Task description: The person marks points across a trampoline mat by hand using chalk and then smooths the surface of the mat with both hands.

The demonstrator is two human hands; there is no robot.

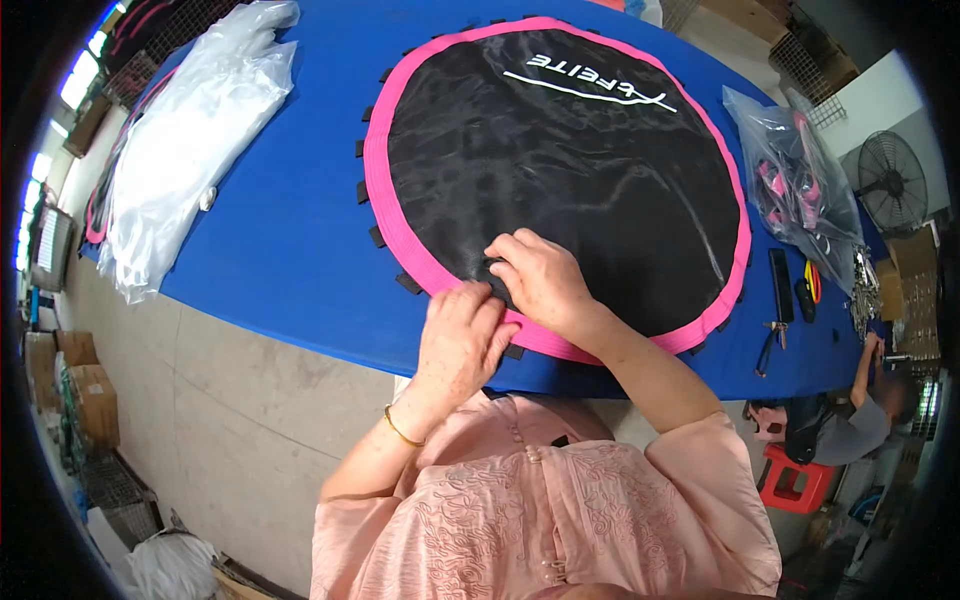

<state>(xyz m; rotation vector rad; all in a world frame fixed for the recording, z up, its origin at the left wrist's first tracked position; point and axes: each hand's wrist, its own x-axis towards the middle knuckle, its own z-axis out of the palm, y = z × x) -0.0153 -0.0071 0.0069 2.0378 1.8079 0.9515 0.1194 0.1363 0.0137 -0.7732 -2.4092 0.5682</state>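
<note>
- Mat in the head view: round, black, edged with a pink border, lying on the blue table right in front of the person, its near edge under both hands.
- Left hand: half closed, fingers curled over the near-left border, thumb resting close by; whether it truly pinches the cloth is hidden.
- Right hand: just beside it, over the black cloth and near border, fingers bent with the tips drawn in; I cannot tell what they hold.
- To handle this edge well, I would steady the border with the left hand, work with the right fingertips close by, and keep the black tabs from folding under; light tension should avoid more creases.
- White lettering at the far side faces away, upside down from here; "FEITE" reads clearly, the characters before it less so. A white stroke underlines it.
- Bag at right, clear with pink-and-black contents: no label readable.
</note>
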